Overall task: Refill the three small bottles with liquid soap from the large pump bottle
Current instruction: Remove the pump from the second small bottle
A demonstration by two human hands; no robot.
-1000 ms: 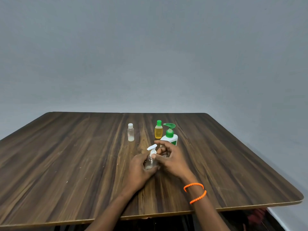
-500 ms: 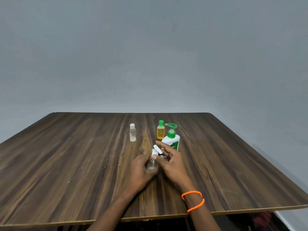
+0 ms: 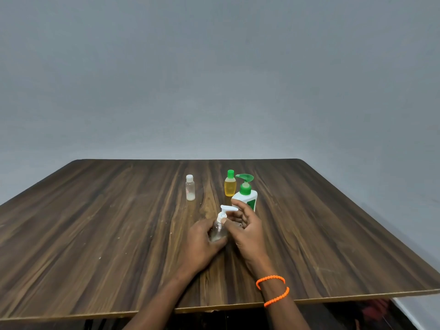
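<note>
A small clear bottle (image 3: 217,231) with a white pump cap (image 3: 226,210) stands on the table near the middle. My left hand (image 3: 202,244) grips its body from the left. My right hand (image 3: 247,228) pinches the white pump's collar with thumb and fingers. Just behind my right hand stands the large white pump bottle (image 3: 247,198) with a green pump head. A small yellow bottle (image 3: 230,186) with a green cap stands behind it. Farther left a small clear bottle (image 3: 190,191) with a white cap stands alone.
The dark wooden table (image 3: 95,234) runs wide to both sides, its front edge close to me. A plain grey wall rises behind it. Orange bead bracelets (image 3: 273,290) circle my right wrist.
The white pump head has turned, its spout now pointing right instead of left. My right-hand fingers shifted around the collar. My left hand kept its grip on the bottle.
</note>
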